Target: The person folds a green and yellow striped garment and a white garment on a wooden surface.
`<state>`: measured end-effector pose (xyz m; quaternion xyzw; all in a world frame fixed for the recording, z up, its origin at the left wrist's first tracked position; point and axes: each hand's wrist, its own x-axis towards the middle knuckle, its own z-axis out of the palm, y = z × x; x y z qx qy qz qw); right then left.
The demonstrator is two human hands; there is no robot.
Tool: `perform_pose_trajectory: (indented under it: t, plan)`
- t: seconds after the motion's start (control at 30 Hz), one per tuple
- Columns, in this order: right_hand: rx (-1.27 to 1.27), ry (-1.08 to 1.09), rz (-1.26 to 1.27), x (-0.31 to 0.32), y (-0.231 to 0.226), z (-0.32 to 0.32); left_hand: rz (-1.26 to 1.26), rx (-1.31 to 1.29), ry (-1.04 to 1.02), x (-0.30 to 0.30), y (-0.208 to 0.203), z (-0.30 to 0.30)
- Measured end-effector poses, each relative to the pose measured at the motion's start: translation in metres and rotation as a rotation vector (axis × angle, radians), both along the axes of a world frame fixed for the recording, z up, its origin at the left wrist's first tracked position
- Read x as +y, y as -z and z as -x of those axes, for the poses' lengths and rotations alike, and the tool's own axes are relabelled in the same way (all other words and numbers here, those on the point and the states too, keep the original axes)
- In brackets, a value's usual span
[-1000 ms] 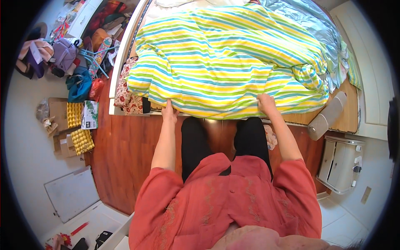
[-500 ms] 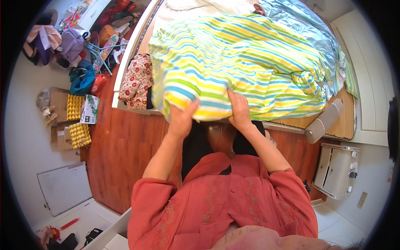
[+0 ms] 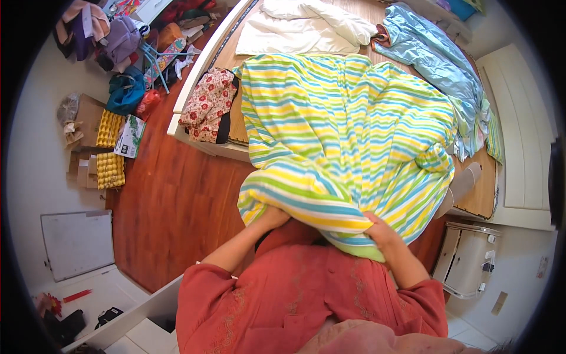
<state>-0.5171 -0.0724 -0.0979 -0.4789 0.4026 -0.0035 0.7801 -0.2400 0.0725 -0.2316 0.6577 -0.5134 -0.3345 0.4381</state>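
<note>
A large bed cover [image 3: 348,124] with yellow, green, blue and white stripes spreads over the near part of the bed and hangs over its front edge toward my body. My left hand [image 3: 275,217] grips the near edge of this cover, its fingers mostly hidden under the fabric. On the other side, my right hand [image 3: 382,231] is closed on the same edge, with the thumb on top. Between the hands the cloth sags in a thick fold against my red shirt. Past its far edge lie a white garment [image 3: 300,29] and a shiny light-blue cloth [image 3: 427,56].
A floral cloth [image 3: 206,106] lies on the bed's left corner. A rolled beige mat [image 3: 463,184] rests at the right corner, above a cream cabinet-like box [image 3: 469,259]. Bags [image 3: 124,88], yellow egg trays [image 3: 111,171] and cardboard boxes line the left wall. Wooden floor [image 3: 177,200] surrounds the bed.
Both hands have drawn the cover's edge toward my body and moved farther apart. The cover now lies lower on the bed, leaving the white garment and bed surface behind it more exposed.
</note>
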Motion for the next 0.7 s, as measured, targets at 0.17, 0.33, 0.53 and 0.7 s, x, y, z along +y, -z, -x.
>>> perform_pose_trajectory:
  t: [0.17,0.33,0.53,0.7]
  plan:
    - [-0.367,0.431,-0.472,0.013,0.046,-0.005,-0.246,1.337,-0.274,0.028,-0.002,0.024]
    - [-0.435,0.477,-0.551,0.015,0.020,-0.014,0.037,1.725,-0.330,0.027,-0.003,0.011]
    - [-0.240,0.236,-0.180,0.019,0.040,0.000,0.218,1.585,-0.812,0.007,-0.020,-0.011]
    - [-0.159,-0.252,0.384,-0.005,0.003,0.007,0.412,1.355,-0.695,0.021,-0.097,-0.069]
